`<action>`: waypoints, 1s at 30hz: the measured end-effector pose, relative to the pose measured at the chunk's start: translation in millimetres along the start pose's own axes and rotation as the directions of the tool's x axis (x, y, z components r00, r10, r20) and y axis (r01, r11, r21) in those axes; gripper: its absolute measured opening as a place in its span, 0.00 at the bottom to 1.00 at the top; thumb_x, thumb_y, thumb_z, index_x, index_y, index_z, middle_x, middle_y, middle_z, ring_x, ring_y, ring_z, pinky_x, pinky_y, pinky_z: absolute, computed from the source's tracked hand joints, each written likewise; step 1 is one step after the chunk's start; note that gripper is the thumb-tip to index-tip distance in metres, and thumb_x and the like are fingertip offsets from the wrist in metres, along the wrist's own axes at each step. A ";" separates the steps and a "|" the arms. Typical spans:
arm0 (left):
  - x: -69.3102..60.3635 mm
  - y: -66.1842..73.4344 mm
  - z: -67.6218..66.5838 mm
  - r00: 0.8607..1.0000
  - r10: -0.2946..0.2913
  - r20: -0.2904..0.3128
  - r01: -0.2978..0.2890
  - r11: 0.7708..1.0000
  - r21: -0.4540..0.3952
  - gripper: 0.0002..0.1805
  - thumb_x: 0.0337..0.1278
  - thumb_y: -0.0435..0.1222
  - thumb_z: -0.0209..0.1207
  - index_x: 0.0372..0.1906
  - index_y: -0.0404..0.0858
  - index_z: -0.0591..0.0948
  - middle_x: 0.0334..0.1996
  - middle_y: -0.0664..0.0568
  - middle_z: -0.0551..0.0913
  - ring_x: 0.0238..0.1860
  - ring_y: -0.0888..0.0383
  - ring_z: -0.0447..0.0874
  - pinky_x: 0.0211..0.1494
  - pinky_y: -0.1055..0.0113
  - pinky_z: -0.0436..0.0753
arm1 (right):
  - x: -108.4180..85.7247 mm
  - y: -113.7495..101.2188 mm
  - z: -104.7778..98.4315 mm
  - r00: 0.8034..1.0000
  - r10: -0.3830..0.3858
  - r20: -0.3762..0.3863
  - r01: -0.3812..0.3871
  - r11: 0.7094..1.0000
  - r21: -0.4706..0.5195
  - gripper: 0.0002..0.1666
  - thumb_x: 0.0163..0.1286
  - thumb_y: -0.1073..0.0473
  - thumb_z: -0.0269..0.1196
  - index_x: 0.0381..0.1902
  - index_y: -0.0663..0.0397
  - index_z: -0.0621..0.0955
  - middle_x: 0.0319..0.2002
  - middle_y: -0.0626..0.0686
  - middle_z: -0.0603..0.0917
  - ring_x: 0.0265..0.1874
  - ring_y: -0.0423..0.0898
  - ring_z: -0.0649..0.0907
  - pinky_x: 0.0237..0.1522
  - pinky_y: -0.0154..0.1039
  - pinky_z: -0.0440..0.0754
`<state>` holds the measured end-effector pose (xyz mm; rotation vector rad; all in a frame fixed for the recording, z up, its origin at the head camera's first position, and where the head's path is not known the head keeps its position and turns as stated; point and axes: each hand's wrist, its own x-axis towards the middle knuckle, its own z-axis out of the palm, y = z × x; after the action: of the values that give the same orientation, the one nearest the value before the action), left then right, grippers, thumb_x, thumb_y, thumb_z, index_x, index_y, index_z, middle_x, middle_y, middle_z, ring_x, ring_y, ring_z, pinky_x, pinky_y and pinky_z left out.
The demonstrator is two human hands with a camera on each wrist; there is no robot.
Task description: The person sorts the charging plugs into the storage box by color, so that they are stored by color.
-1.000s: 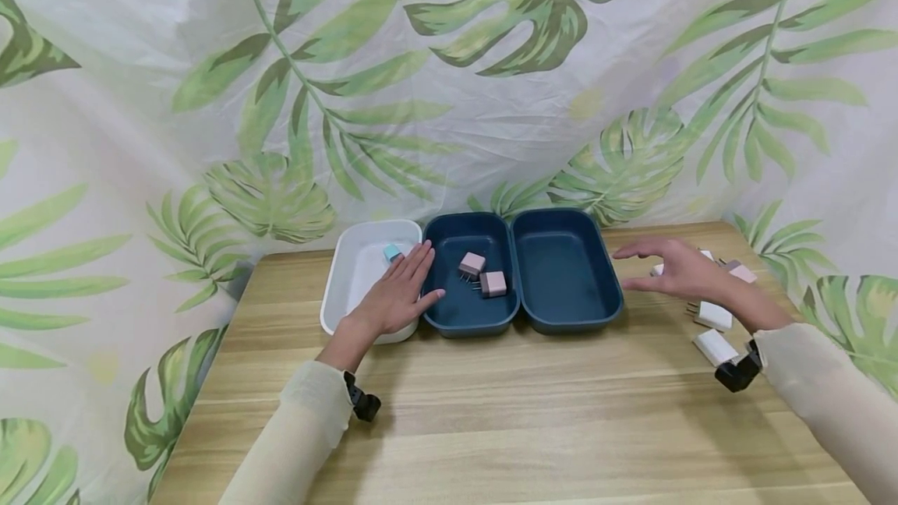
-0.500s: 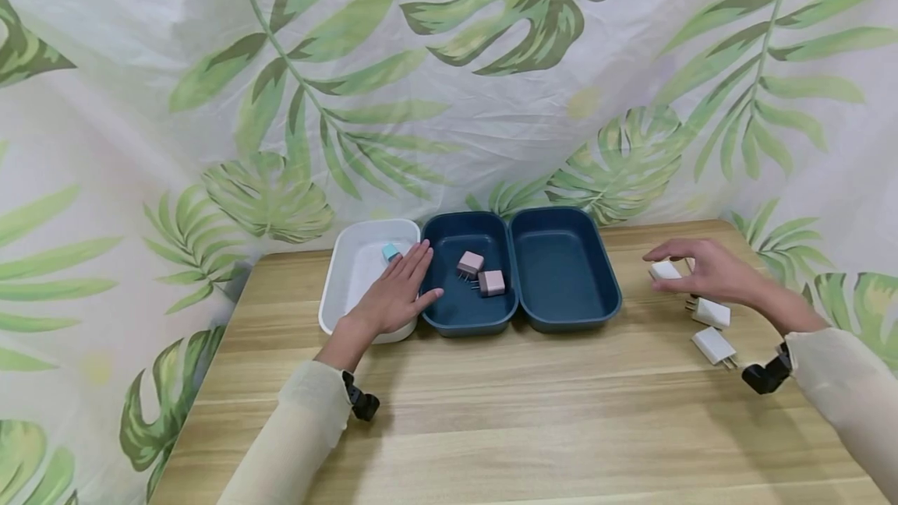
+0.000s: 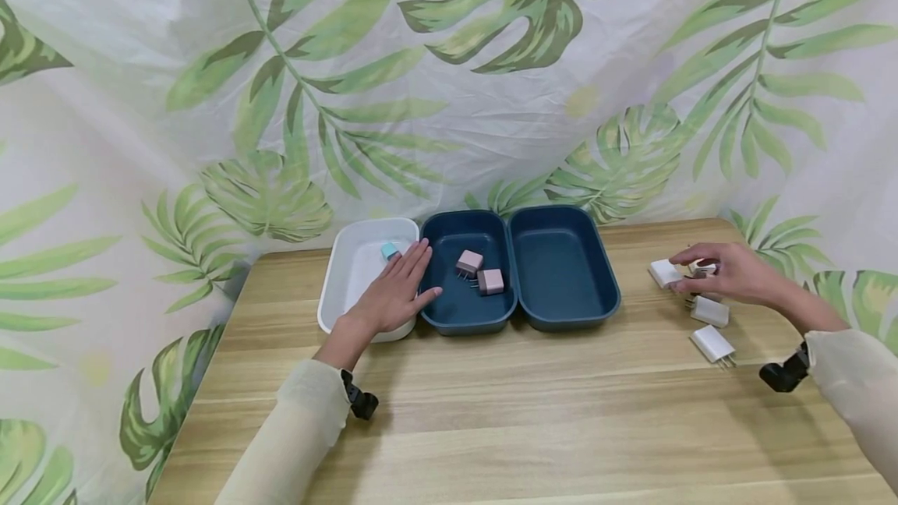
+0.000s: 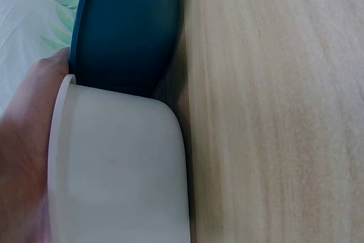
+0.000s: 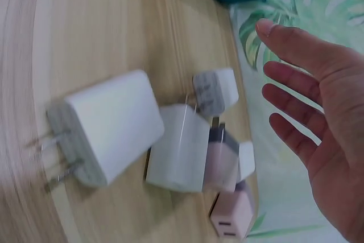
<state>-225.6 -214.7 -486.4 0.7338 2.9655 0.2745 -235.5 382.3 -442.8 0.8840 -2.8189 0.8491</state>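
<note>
The left hand (image 3: 393, 294) lies flat with straight fingers over the rim between the white tray (image 3: 340, 279) and the middle blue tray (image 3: 466, 322). A teal plug (image 3: 389, 251) is just beyond its fingers. Over the group of chargers at the right, the right hand (image 3: 733, 273) hovers with parted, slightly bent fingers and grips nothing. Under its fingertips is a white charger (image 3: 664, 273); nearer the front lie two more, one (image 3: 710, 311) behind the other (image 3: 712, 344). The right wrist view shows white chargers (image 5: 116, 126) and a pink one (image 5: 232, 213) beside the hand (image 5: 330, 106).
Two pink chargers (image 3: 469, 263) lie in the middle blue tray. Another blue tray (image 3: 568, 275) touches it on the right. A leaf-patterned cloth (image 3: 505, 131) hangs behind the wooden table (image 3: 491, 411).
The right hand has moved right, away from the right blue tray and over the chargers. The left hand has stayed in place on the tray rims.
</note>
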 end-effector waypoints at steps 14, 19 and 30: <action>-2.4 4.8 -4.4 1.000 -0.001 -0.013 0.001 1.000 -0.001 0.47 0.82 0.63 0.41 0.87 0.37 0.44 0.88 0.47 0.39 0.87 0.49 0.37 0.87 0.48 0.44 | -17.6 28.7 -3.3 0.998 0.057 0.000 -0.057 0.998 0.014 0.18 0.57 0.67 0.80 0.47 0.61 0.91 0.43 0.56 0.93 0.38 0.35 0.88 0.39 0.26 0.84; -3.0 6.2 -5.7 1.000 0.003 -0.016 -0.003 1.000 0.005 0.47 0.81 0.61 0.44 0.87 0.37 0.45 0.88 0.47 0.40 0.87 0.49 0.37 0.87 0.48 0.45 | -22.9 36.6 -3.5 0.998 0.070 -0.004 -0.069 0.997 0.021 0.15 0.59 0.70 0.76 0.46 0.63 0.91 0.40 0.59 0.92 0.36 0.35 0.88 0.38 0.25 0.84; 0.4 -2.1 2.1 1.000 0.009 -0.013 -0.009 1.000 0.007 0.49 0.80 0.67 0.34 0.87 0.39 0.43 0.88 0.49 0.37 0.87 0.51 0.35 0.87 0.49 0.43 | -28.3 47.7 -3.6 0.991 0.130 0.024 -0.129 0.991 -0.040 0.20 0.56 0.67 0.81 0.48 0.63 0.90 0.46 0.66 0.90 0.37 0.31 0.86 0.36 0.24 0.82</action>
<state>-226.6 -216.1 -488.9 0.7487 2.9777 0.2701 -238.3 431.2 -469.2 0.7191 -2.9325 0.8008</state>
